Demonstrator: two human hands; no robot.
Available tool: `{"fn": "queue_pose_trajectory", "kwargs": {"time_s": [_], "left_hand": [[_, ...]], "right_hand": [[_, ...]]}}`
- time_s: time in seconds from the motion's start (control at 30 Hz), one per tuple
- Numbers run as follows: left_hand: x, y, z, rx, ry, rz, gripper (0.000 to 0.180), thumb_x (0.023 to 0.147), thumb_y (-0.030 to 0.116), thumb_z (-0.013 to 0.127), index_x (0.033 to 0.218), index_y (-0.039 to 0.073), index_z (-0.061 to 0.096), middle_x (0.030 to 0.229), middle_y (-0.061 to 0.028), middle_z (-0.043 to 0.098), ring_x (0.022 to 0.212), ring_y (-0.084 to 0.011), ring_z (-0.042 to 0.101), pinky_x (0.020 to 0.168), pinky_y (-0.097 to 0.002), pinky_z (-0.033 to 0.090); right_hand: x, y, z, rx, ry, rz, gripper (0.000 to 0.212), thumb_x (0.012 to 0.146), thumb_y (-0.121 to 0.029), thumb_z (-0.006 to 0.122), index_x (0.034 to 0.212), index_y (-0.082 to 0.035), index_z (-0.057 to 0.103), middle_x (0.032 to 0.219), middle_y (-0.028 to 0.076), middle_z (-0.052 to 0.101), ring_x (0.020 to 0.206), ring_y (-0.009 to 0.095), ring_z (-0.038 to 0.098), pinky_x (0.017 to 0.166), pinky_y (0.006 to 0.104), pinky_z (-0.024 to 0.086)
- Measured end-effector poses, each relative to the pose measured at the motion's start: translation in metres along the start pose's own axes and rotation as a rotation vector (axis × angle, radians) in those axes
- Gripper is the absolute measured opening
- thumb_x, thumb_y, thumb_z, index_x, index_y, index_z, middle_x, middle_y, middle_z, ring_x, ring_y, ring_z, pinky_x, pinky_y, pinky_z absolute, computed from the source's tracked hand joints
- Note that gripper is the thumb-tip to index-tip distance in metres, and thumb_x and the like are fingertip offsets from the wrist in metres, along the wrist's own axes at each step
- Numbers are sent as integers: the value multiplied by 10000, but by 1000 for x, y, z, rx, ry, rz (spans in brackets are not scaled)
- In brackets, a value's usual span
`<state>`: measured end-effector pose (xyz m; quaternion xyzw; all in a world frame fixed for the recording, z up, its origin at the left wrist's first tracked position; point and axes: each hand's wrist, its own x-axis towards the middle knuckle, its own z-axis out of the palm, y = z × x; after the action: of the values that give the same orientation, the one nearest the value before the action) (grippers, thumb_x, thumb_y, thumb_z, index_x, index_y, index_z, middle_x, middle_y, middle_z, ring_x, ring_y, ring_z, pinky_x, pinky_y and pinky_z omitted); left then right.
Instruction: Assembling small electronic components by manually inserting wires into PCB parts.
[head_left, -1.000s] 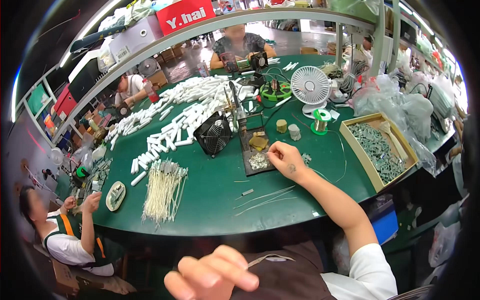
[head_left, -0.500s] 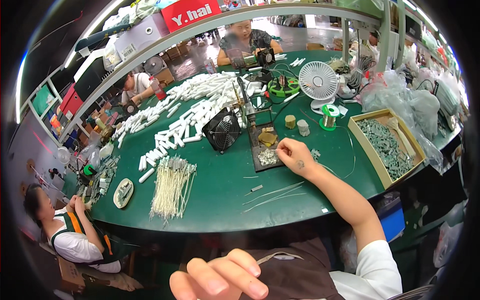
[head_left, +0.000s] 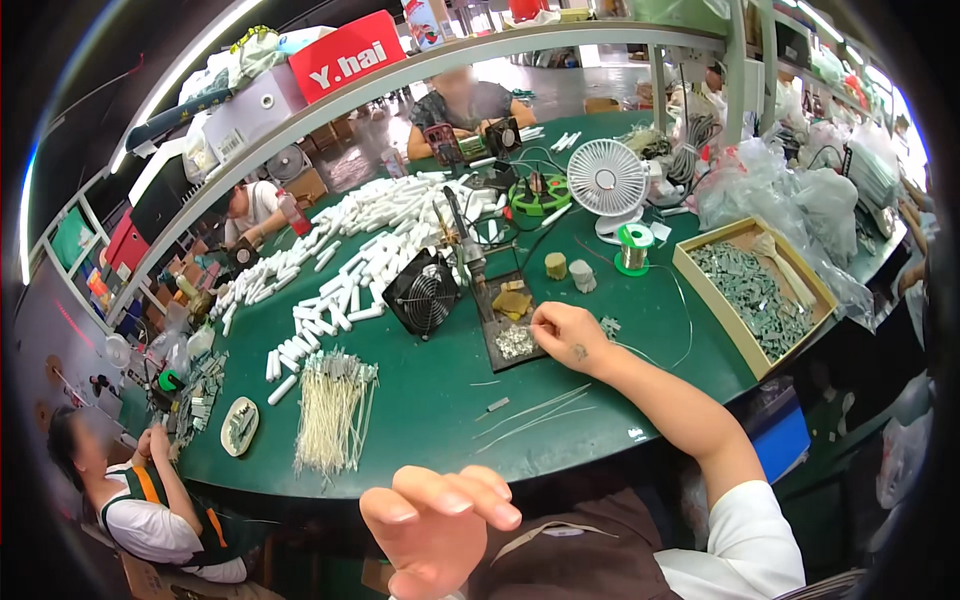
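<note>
My right hand [head_left: 568,336] is at the edge of a heap of small silvery bits [head_left: 515,342] on a dark tray [head_left: 512,364]. Its thumb and fingertips are pinched together, and whatever lies between them is too small to make out. Low in front of my apron, my left hand [head_left: 435,515] is raised off the table, fingers loosely bent and apart, holding nothing. Behind the silvery heap lie a yellowish lump [head_left: 512,304] and a soldering iron [head_left: 466,252] on its stand. Several thin wires [head_left: 535,418] and a small grey piece [head_left: 497,404] rest nearer me.
Left of the tray lie a bundle of pale wires [head_left: 330,420] and many white tubes [head_left: 350,285]. A black fan [head_left: 422,293], white fan [head_left: 607,178] and solder spool [head_left: 632,250] stand behind. At right is a box [head_left: 758,362] of grey-green pieces. Co-workers sit left and opposite.
The whole view has shifted slightly, moving the table's things leftward. My left hand has risen and turned, so its palm and thumb show. My right hand stays pinched at the silvery heap.
</note>
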<state>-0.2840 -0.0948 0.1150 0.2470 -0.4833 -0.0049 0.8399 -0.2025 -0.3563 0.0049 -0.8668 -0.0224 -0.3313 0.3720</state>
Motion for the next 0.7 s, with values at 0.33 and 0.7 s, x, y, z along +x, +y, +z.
{"fn": "queue_pose_trajectory", "kwargs": {"time_s": [0.33, 0.7], "left_hand": [[39, -3, 5, 966, -577, 318, 205, 696, -6, 694, 853, 67, 583, 1015, -133, 644, 868, -275, 646, 692, -338, 511], [63, 20, 51, 897, -824, 530, 147, 739, 14, 630, 835, 63, 529, 911, -142, 662, 784, -274, 652, 639, -323, 530]], "right_hand": [[0, -4, 6, -20, -58, -14, 87, 806, -117, 605, 827, -37, 576, 721, 106, 583, 645, 272, 591, 590, 366, 469], [0, -4, 3, -34, -20, -44, 104, 800, -124, 624, 809, -38, 566, 713, 104, 576, 623, 281, 581, 566, 370, 459]]}}
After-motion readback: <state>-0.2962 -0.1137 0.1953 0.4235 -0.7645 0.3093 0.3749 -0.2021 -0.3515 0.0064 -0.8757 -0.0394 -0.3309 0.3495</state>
